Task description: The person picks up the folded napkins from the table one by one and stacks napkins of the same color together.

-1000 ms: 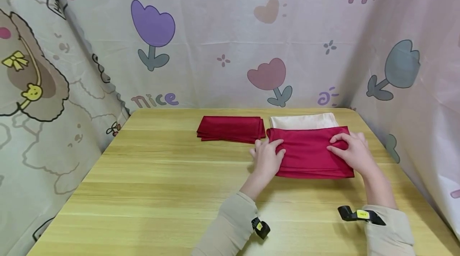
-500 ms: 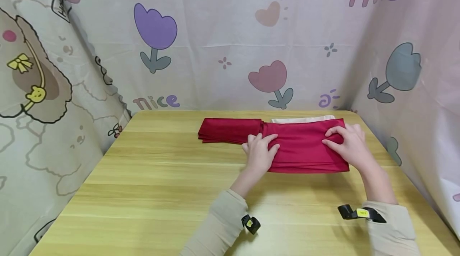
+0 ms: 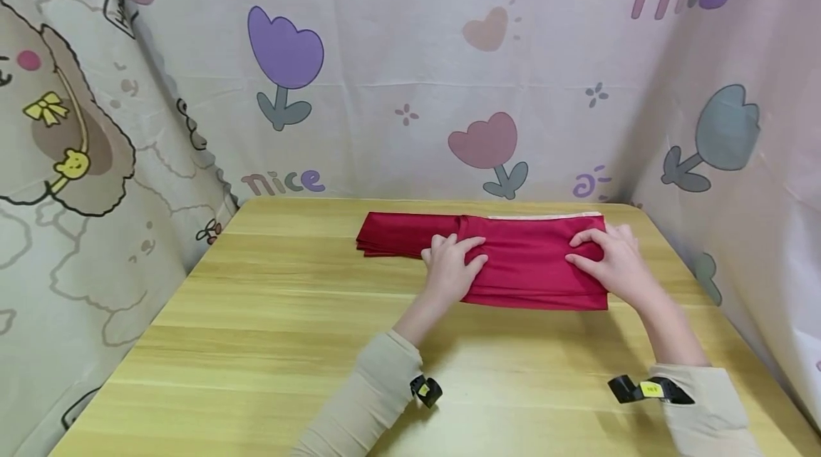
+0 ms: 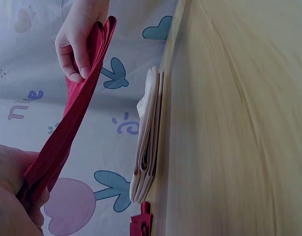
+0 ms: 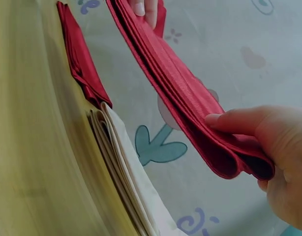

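A folded red cloth [image 3: 526, 261] is stretched flat between both hands, raised above the table. My left hand [image 3: 449, 271] pinches its left end, and my right hand [image 3: 612, 261] pinches the right end. Several stacked layers show along its edge in the right wrist view, where the right thumb [image 5: 234, 120] lies on top. Under and behind it sits a folded white cloth [image 5: 134, 177], mostly hidden in the head view. To the left lies another folded red cloth [image 3: 407, 232] on the table, its right end overlapped by the held one in the head view.
The wooden table [image 3: 256, 343] ends at a back edge against a printed curtain [image 3: 372, 36]. More curtain [image 3: 763, 229] hangs along the right side. Both sleeves carry a black wrist camera [image 3: 426, 391].
Both hands have moved left with the held red cloth, which now covers more of the white cloth and overlaps the other red cloth in the head view.
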Motion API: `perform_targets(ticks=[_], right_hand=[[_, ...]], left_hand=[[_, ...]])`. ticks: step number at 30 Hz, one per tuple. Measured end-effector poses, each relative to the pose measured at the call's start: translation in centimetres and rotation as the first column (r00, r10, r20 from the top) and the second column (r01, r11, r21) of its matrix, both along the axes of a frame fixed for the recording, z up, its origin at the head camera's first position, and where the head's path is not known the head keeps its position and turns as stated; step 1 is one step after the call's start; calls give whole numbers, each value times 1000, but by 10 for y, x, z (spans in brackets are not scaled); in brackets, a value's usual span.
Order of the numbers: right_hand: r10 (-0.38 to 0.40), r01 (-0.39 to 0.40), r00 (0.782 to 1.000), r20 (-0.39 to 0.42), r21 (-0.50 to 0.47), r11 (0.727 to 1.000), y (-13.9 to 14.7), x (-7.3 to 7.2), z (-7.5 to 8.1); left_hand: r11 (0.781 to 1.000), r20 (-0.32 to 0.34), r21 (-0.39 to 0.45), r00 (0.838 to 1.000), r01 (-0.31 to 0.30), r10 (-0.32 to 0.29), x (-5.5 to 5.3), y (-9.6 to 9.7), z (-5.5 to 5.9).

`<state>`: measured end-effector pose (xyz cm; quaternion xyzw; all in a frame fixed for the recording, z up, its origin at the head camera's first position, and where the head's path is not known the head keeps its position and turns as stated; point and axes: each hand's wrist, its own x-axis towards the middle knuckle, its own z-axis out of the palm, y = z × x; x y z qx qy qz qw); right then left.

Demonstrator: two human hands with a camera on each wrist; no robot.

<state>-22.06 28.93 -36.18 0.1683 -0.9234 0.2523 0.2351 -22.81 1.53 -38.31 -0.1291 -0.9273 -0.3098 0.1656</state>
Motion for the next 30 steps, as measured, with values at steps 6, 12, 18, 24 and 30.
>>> perform_targets(ticks=[6,12,18,24,30], right_hand=[[11,-10,1000,23,-33,999,-4,2,-1],[-5,8,999,37,-85,996,-11,4,-2],[-29,28,999,-16,-90,996,-19,4,-3],[-32,27,999,-41,-109,994,-33,2,-4],[-11,7,1000,-25,-156,988,-47,0,-8]], left_hand=[[998,-29,-50,999,25,-27,-3,-8,1],[997,-44,-75,998,37,-40,-3,-13,4],[996,-72,-70,996,51,-56,-4,-19,9],[995,-88,-82,994,54,-61,-9,-31,12],[991,-77,-129,995,46,-56,-13,-44,13]])
